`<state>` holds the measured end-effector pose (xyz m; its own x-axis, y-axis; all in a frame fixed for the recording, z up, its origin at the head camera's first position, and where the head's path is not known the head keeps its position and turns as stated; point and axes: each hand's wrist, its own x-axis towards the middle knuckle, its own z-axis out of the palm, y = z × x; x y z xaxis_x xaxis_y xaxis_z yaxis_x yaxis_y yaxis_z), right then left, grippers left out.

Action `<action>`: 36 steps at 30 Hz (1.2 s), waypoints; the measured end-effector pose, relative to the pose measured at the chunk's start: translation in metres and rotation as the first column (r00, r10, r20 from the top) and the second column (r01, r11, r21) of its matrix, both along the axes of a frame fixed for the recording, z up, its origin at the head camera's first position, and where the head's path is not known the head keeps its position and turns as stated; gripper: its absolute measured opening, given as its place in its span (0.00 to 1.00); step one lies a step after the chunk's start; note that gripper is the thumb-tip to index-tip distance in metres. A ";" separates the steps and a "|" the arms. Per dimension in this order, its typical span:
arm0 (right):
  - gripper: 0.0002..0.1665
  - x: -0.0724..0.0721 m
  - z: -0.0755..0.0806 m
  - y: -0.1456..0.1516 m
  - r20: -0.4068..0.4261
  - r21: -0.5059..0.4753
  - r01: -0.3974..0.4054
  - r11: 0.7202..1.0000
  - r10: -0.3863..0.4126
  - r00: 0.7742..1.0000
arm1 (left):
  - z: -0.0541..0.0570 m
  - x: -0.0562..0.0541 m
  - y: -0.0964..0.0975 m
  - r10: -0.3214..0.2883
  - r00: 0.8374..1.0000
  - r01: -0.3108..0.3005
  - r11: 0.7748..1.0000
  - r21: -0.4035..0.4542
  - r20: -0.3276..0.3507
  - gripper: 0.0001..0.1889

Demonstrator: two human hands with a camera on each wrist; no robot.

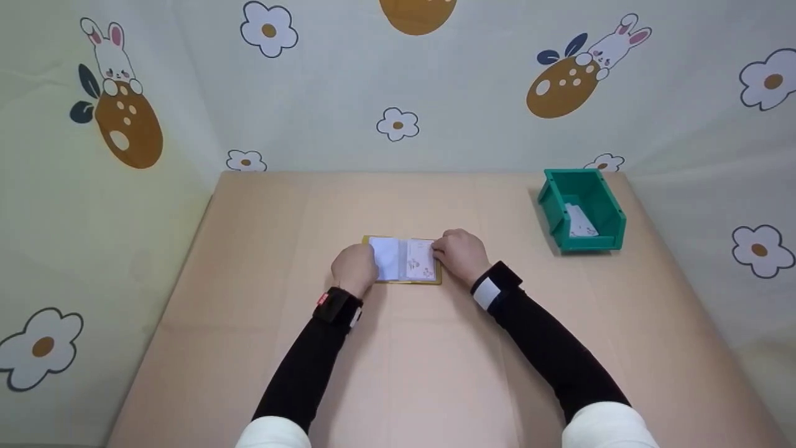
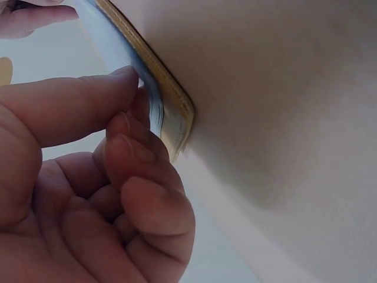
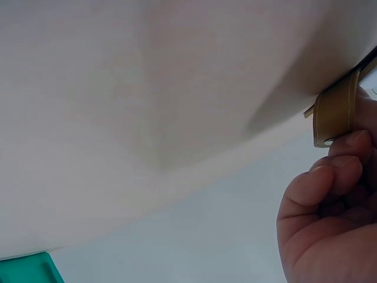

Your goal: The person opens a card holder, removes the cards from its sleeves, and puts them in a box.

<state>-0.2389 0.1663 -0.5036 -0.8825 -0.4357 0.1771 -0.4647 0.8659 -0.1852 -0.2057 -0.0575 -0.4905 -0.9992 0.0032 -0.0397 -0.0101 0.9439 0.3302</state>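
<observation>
A small card holder (image 1: 403, 260) with a yellow-brown cover lies open on the table, its clear sleeves spread. On its right side sits a white card (image 1: 420, 261) with a brownish drawing; the left side shows a plain bluish-white page (image 1: 386, 259). My left hand (image 1: 354, 269) pinches the left edge of the pages between thumb and forefinger, beside the stitched cover (image 2: 184, 109). My right hand (image 1: 463, 254) grips the right edge, fingers curled by a brown strap (image 3: 334, 113) with a metal snap; its thumb is mostly hidden in the right wrist view.
At the table's back right stands a green bin (image 1: 581, 244) with white printed cards (image 1: 581, 221) inside. A patterned cloth (image 1: 336, 81) with rabbits and flowers hangs behind the table (image 1: 423, 361) and at both sides.
</observation>
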 end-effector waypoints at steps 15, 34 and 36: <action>0.06 0.000 -0.004 0.001 0.008 -0.024 -0.007 1.000 0.007 1.000 | 0.003 0.000 0.002 -0.013 1.000 0.013 0.999 -0.032 -0.004 0.09; 0.07 0.000 -0.003 0.001 0.007 -0.048 -0.011 0.999 0.011 1.000 | 0.016 -0.008 0.040 -0.077 0.997 0.077 0.997 -0.018 -0.002 0.07; 0.07 0.000 -0.004 0.001 0.003 -0.048 -0.012 0.999 0.012 1.000 | 0.014 -0.008 0.043 -0.093 0.995 0.092 0.995 -0.041 -0.024 0.08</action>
<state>-0.2390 0.1676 -0.5073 -0.8778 -0.4375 0.1949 -0.4744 0.8502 -0.2282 -0.2133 -0.0144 -0.4769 -0.9954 0.0950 -0.0154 0.0864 0.9526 0.2916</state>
